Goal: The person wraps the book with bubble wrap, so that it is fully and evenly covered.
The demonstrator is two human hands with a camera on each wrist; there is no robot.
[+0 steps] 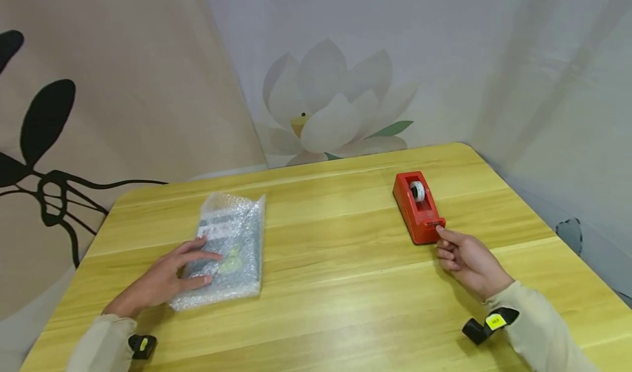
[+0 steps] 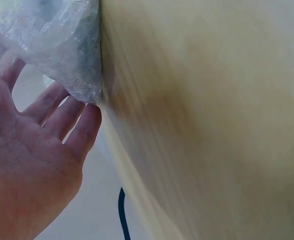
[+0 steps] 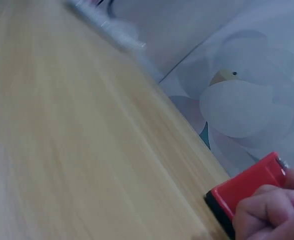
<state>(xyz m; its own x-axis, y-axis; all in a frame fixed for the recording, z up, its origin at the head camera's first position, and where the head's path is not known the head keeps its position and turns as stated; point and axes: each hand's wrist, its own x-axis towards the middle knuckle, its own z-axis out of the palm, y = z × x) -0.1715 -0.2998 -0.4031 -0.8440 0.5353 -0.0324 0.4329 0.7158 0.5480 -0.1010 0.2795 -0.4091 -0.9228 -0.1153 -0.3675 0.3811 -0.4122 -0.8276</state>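
A flat package in bubble wrap (image 1: 239, 240) lies on the left of the table, a dark item with a pale label and a yellow patch showing through. My left hand (image 1: 173, 273) rests on its near left part, fingers spread; the left wrist view shows those fingers against the wrap (image 2: 61, 45). On the right stands a red tape dispenser (image 1: 412, 213) with a small roll of tape (image 1: 417, 191) in it. At its front cutter my right hand (image 1: 469, 259) pinches the tape's end with thumb and forefinger, other fingers curled. The clear strip itself is hardly visible.
Both things lie on a yellow wood-grain table (image 1: 326, 284). Behind it hangs a pale cloth backdrop (image 1: 336, 43) printed with a lotus and dark plant shapes. A small black camera is strapped to each wrist.
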